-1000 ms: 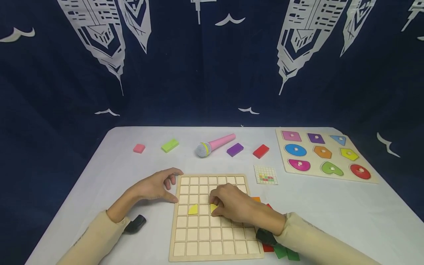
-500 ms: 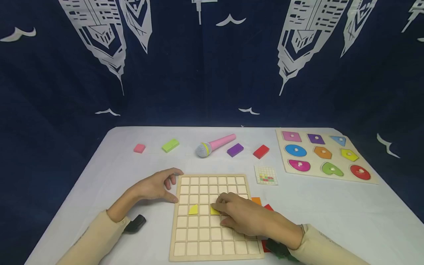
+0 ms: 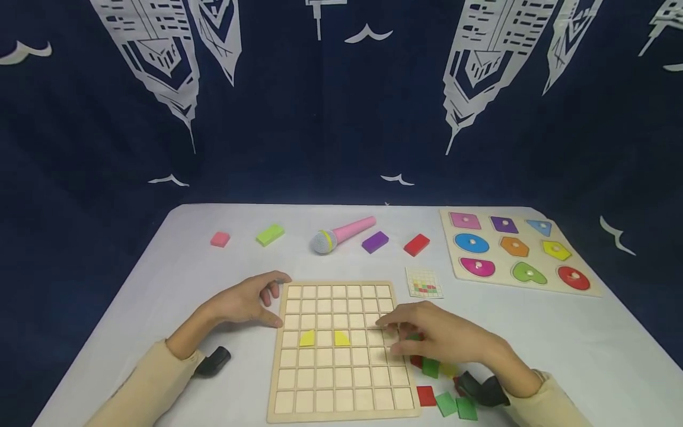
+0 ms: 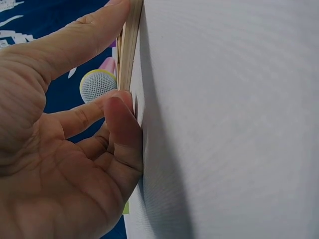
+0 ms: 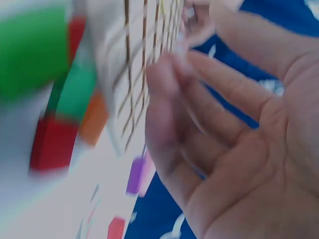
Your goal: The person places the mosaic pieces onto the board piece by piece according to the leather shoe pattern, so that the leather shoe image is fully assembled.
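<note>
A wooden grid board [image 3: 324, 375] lies flat on the white table. Two yellow tiles sit in one of its rows: a left yellow tile [image 3: 306, 338] and a right yellow tile [image 3: 342, 338], each with one rounded corner. Thumb and index finger of my left hand [image 3: 241, 303] touch the board's left edge; the other fingers are loosely bent. Over the board's right edge hovers my right hand [image 3: 445, 332], relaxed and holding nothing. Below it lie loose tiles, among them a red tile [image 3: 425, 396] and a green tile [image 3: 446, 404], partly hidden by the hand and wrist.
A small pattern card [image 3: 424, 283] lies behind the board's right corner. Farther back are a pink toy microphone [image 3: 341, 234], a lime block [image 3: 270, 235], a pink block [image 3: 220, 239], a purple block [image 3: 375, 242] and a red block [image 3: 417, 245]. A shape puzzle [image 3: 504, 261] lies back right.
My right hand has let go of the right yellow tile, which stays in its cell, and has moved right to the board's edge. My left hand keeps its place.
</note>
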`<state>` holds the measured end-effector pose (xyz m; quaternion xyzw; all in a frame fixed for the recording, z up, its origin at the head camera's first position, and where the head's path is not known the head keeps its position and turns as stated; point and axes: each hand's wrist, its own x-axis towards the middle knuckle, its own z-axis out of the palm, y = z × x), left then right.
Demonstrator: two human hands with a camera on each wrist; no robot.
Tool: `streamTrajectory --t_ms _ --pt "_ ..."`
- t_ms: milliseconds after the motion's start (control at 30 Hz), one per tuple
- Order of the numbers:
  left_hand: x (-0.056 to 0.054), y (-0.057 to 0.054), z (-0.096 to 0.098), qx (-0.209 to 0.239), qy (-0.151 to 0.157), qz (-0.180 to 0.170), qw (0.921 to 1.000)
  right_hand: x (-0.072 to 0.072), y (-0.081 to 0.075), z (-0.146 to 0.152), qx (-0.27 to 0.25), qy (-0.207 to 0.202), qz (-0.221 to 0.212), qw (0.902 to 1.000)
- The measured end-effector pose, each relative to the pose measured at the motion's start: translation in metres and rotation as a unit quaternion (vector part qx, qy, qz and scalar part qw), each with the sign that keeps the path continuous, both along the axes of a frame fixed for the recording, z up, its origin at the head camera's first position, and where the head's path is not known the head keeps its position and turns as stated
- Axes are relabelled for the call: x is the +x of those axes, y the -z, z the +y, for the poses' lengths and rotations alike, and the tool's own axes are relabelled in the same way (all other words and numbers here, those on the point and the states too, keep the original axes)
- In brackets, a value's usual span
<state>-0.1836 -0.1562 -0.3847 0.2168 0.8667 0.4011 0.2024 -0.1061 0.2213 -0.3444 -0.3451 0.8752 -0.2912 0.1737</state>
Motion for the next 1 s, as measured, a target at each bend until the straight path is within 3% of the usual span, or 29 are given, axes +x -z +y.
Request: streamTrajectory --t_ms 133,300,600,700,833,1000 --pt "-0.002 0.001 0.001 -0.003 0.002 -0.001 1.0 -0.01 0.002 0.031 -0.043 0.013 -0.047 0.9979" --pt "-0.003 0.001 -0.001 -0.006 0.003 0.003 1.0 -0.018 0.013 0.059 -0.059 0.011 -0.105 0.9927" --pt "-0.005 0.003 0.001 -0.016 -0.002 0.001 0.9999 -0.019 0.024 0.092 -0.076 -0.02 -0.227 0.9706" --pt "-0.005 0.003 -0.001 -0.015 0.001 0.004 0.9999 -0.018 0.026 0.095 -0.071 -0.026 -0.232 0.9698" --pt "-0.004 0.002 -0.002 -0.012 0.003 0.003 0.9999 -0.016 0.028 0.094 -0.056 -0.024 -0.207 0.9765" --pt "-0.004 0.002 -0.001 -0.008 0.01 0.002 0.9999 -0.012 0.029 0.09 -0.033 0.015 -0.194 0.9804"
